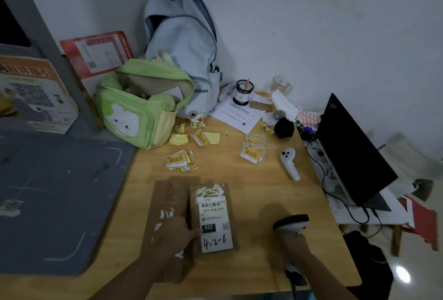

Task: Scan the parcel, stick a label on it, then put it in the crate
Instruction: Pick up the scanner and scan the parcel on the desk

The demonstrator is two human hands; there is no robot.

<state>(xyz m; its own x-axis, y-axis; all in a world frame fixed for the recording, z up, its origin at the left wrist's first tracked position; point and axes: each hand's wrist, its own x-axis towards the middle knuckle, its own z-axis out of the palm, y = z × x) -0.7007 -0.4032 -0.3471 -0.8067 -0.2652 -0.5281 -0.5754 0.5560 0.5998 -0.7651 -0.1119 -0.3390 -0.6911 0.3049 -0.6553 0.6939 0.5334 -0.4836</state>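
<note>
A flat brown parcel (213, 213) lies on the wooden table (263, 189), its white shipping label with "032" and handwritten "4-2-6" facing up. Beside it on the left lies a second brown cardboard parcel (167, 204). My left hand (175, 235) rests across that cardboard, fingers touching the labelled parcel's left edge. My right hand (293, 243) grips a black-and-white barcode scanner (291, 223), its head just right of the parcel. Yellow labels lie in a stack (253, 151) and a loose pile (181, 160) farther back. No crate is visible.
A green bag (141, 105) and a pale blue backpack (184, 43) stand at the back. A white controller (290, 163), a black cup (243, 92), papers and a laptop (352, 153) with cables fill the right. A grey mat (55, 194) covers the left.
</note>
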